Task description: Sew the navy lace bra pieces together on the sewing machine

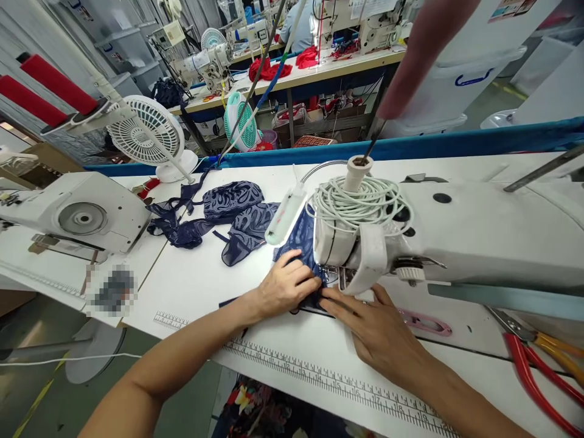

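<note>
A navy lace fabric piece lies under the head of a white sewing machine. My left hand rests on the fabric with its fingers curled and pressed down on the cloth. Beside it, my right hand lies flat on the white table, its fingers stretched toward the fabric's edge just below the presser foot. More navy lace pieces lie spread out to the left. The needle area is partly hidden by the machine's front cover.
A second white machine sits at the left, with a small white fan behind it. Red-handled pliers and a pink clipper lie at the right. Another person's arm reaches down from above. A ruler strip edges the table.
</note>
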Available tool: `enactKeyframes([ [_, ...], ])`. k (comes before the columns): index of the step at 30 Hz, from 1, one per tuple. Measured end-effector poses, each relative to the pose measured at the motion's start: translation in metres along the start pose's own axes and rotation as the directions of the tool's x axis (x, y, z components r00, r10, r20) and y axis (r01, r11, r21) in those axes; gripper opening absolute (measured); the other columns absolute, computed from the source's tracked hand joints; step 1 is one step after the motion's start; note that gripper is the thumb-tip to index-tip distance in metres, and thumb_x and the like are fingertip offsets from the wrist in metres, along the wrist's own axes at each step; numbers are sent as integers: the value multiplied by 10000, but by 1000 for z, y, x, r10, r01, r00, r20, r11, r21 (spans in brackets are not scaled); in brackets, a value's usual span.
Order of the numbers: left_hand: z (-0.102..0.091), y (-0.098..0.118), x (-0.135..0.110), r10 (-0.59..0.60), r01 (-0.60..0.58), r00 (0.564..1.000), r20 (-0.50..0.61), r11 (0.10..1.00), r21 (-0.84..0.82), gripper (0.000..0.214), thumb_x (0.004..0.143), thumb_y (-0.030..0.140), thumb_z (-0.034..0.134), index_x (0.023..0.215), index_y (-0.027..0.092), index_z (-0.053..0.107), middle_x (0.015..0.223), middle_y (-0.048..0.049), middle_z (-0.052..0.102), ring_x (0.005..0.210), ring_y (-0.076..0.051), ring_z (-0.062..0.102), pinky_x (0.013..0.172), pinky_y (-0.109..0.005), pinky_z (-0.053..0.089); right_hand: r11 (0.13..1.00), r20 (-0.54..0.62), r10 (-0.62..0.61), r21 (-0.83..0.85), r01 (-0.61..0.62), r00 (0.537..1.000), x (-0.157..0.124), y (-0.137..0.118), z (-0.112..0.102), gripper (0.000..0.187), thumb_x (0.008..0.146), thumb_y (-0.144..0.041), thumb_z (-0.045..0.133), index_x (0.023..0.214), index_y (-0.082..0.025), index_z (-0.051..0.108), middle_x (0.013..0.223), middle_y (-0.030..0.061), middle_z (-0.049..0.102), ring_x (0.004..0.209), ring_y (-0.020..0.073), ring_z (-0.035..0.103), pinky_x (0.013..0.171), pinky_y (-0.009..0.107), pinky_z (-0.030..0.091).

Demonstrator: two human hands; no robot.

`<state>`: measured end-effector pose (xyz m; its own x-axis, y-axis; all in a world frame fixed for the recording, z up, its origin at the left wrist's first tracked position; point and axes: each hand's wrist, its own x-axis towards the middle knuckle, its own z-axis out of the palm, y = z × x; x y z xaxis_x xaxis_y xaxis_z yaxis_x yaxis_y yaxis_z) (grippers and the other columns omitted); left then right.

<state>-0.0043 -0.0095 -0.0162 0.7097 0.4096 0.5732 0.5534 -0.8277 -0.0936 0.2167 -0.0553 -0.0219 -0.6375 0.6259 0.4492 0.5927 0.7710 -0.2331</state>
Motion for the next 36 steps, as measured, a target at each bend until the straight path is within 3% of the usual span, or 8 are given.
enactKeyframes([
  [5, 1, 19, 3, -215, 208, 974, 70, 974, 92, 257, 918, 71, 400, 766, 164, 586, 687, -21, 540, 694, -161, 483, 838, -362, 409, 999, 59, 30, -23, -29, 998, 0, -5, 0, 514, 712, 28, 427, 1105, -212, 656, 1170, 43, 679, 970, 217, 587, 1037, 454, 292],
  [8, 0, 23, -6, -254, 259, 957, 141, 966, -15, 189, 952, 147, 444, 889, 169, 621, 751, -24, 566, 729, -161, 483, 785, -346, 369, 1000, 30, 15, -17, -14, 999, -3, -3, -1, 566, 723, 69, 383, 1156, -196, 634, 1109, 55, 688, 937, 189, 602, 1032, 434, 302],
  [11, -2, 12, -15, -265, 292, 948, 175, 944, -152, 136, 963, 225, 500, 955, 204, 634, 856, -29, 604, 812, -163, 501, 807, -344, 348, 998, 3, -4, -70, 4, 1000, -3, 1, -2, 576, 748, 83, 358, 1198, -164, 619, 1019, 81, 701, 896, 192, 615, 1001, 435, 331],
  [18, -4, 2, -13, -226, 265, 953, 202, 945, -193, 146, 972, 255, 505, 955, 198, 638, 814, -17, 615, 801, -161, 509, 812, -349, 356, 991, 68, -27, -131, 35, 997, 2, 0, -3, 539, 695, 102, 386, 1018, -219, 675, 1184, 36, 676, 889, 193, 618, 1001, 434, 332],
  [23, -9, 9, -11, -166, 176, 973, 163, 983, -55, 169, 946, 148, 491, 942, 211, 648, 843, -25, 631, 852, -160, 543, 968, -402, 372, 990, 71, -35, -136, 45, 997, 0, -1, -2, 624, 686, 95, 386, 1186, -188, 630, 1077, 47, 696, 838, 171, 608, 1005, 425, 329],
  [27, -10, 13, -3, -108, 113, 988, 112, 993, -35, 203, 913, 92, 468, 919, 197, 642, 880, -26, 645, 930, -167, 566, 1092, -453, 328, 987, 64, -14, -161, 24, 998, 1, -7, 0, 539, 681, 106, 384, 1064, -150, 664, 1172, 74, 668, 922, 184, 617, 1014, 411, 341],
  [31, -5, 16, 0, -117, 116, 982, 150, 993, 13, 259, 937, 91, 414, 826, 175, 633, 731, -7, 587, 761, -144, 545, 1080, -419, 363, 993, 22, -4, -122, 7, 1000, 0, -9, -1, 498, 715, 110, 369, 980, -179, 676, 1083, 41, 695, 891, 162, 627, 1005, 384, 351],
  [36, -2, 9, -10, -128, 147, 979, 159, 983, -109, 145, 945, 221, 507, 935, 186, 647, 786, -10, 617, 771, -148, 553, 1050, -459, 374, 994, 13, -43, -95, 44, 999, -2, -1, -6, 460, 831, 44, 402, 1121, -204, 657, 1033, 19, 713, 805, 151, 615, 988, 397, 350],
])
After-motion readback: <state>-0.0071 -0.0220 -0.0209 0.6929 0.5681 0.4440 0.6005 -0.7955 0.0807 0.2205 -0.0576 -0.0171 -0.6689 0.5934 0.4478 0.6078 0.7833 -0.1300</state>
